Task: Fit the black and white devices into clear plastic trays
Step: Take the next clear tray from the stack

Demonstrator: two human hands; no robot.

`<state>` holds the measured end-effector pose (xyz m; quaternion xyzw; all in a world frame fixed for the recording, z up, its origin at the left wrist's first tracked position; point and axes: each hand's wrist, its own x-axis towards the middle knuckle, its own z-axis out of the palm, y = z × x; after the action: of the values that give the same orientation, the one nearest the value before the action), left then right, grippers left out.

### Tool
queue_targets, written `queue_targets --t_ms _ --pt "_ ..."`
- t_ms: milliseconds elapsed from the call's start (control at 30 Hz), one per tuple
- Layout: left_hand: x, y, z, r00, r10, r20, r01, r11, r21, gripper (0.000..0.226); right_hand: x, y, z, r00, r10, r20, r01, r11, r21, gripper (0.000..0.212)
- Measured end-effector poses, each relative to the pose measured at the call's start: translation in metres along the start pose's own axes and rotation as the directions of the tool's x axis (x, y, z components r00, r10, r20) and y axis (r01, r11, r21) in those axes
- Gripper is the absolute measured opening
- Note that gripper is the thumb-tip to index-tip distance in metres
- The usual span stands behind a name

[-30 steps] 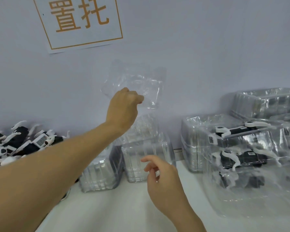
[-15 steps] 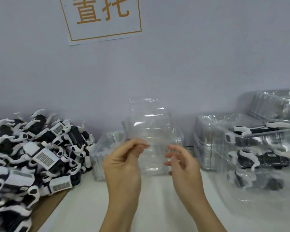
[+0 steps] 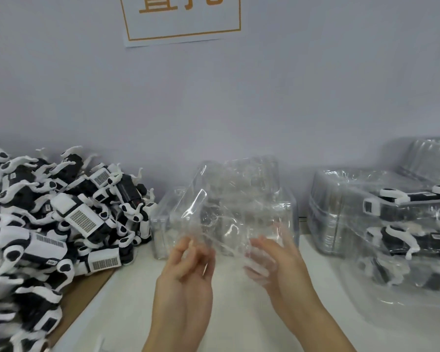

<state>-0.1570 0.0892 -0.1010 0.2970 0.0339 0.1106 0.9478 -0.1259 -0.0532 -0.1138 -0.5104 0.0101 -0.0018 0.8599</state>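
Clear plastic tray [image 3: 224, 207] held up above the white table [image 3: 127, 301], tilted, nothing in it. Gripped at its lower left corner by the left hand [image 3: 188, 273], fingers curled round the edge; gripped at its lower right edge by the right hand [image 3: 277, 265], fingertips showing blurred through the plastic. Directly behind, against the wall, a stack of empty trays [image 3: 163, 224], partly hidden by the held one. On the right, filled trays [image 3: 404, 224] stacked in layers, black and white devices [image 3: 397, 196] lying inside, at least 2 levels visible through the clear walls. On the left, a loose heap of devices [image 3: 48, 224] piled on a brown board [image 3: 86, 293], just beside the empty stack. On the wall above, a white sign [image 3: 180, 19] with orange characters, cut off at the top.
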Motion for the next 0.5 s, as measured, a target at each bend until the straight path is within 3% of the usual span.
queue_targets --t_ms 100,200,333,500 --pt "-0.002 0.008 -0.016 0.993 -0.022 -0.117 0.035 0.993 0.117 0.027 -0.001 -0.006 -0.011 0.991 -0.095 -0.098 0.075 0.979 -0.191 0.054" --pt "-0.004 0.016 -0.028 0.972 0.026 -0.234 0.037 0.965 0.261 0.014 -0.005 -0.007 -0.020 0.990 -0.116 -0.076 0.086 0.944 -0.320 0.053" --pt "-0.002 0.014 -0.026 0.974 0.056 -0.218 0.098 0.766 0.635 0.041 -0.014 -0.005 -0.023 0.994 -0.102 -0.047 0.072 0.897 -0.437 0.049" --pt "0.000 -0.002 -0.027 0.968 0.030 -0.251 0.186 0.587 0.788 0.043 -0.009 -0.007 -0.035 0.980 -0.116 -0.159 0.014 0.848 -0.530 0.051"
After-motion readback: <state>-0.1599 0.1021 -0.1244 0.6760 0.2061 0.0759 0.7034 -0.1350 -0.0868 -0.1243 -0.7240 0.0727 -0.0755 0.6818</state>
